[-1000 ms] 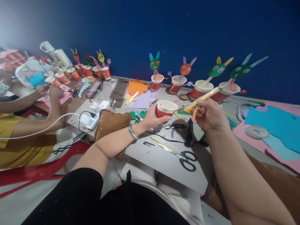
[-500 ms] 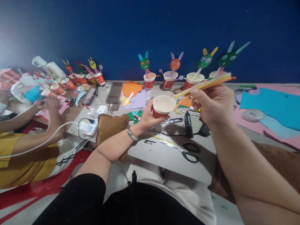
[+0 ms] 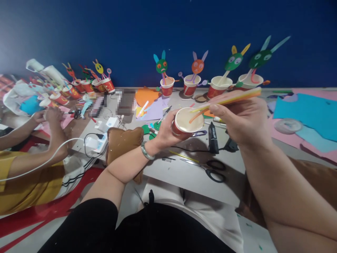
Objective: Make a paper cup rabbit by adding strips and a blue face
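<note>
A red paper cup with a white inside is gripped by the left hand above the grey worktop. Thin coloured paper strips, pinched in the right hand, overhang the cup; the tilted cup could be crushed by squeezing.

Your cup is red outside, cream inside; the straws are orange, yellow, pink; wall deep blue; table grey.
</note>
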{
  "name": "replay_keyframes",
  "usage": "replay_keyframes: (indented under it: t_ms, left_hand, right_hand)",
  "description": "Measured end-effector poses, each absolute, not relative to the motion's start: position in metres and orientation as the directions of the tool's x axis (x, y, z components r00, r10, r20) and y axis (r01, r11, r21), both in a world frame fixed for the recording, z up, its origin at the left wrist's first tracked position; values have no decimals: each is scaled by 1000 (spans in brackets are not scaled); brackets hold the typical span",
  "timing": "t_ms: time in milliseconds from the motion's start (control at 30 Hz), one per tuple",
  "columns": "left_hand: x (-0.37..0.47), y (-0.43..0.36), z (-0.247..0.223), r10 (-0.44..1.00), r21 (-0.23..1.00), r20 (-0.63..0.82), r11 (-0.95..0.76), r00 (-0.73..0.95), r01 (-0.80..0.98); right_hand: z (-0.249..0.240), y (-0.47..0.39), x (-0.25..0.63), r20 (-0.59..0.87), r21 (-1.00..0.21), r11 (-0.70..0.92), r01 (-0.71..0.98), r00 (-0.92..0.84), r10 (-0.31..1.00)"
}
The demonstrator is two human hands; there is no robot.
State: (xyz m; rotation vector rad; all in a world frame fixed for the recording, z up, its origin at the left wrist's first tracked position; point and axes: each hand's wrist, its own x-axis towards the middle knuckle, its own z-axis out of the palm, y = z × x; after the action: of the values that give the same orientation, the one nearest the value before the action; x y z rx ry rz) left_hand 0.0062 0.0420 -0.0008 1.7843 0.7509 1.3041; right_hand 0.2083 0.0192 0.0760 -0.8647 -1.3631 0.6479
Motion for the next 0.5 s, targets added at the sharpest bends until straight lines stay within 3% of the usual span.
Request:
replay_keyframes:
  t_ms: [333, 500]
  left_hand:
    - [4, 40, -7, 774, 823, 543, -567, 325, -23]
    - [5, 36, -3, 818, 867, 482, -497, 315, -34]
  right_hand:
    - [72, 13, 205, 579, -787, 569, 238, -33, 815]
    - [71, 9, 205, 618, -717, 609, 339, -95, 780]
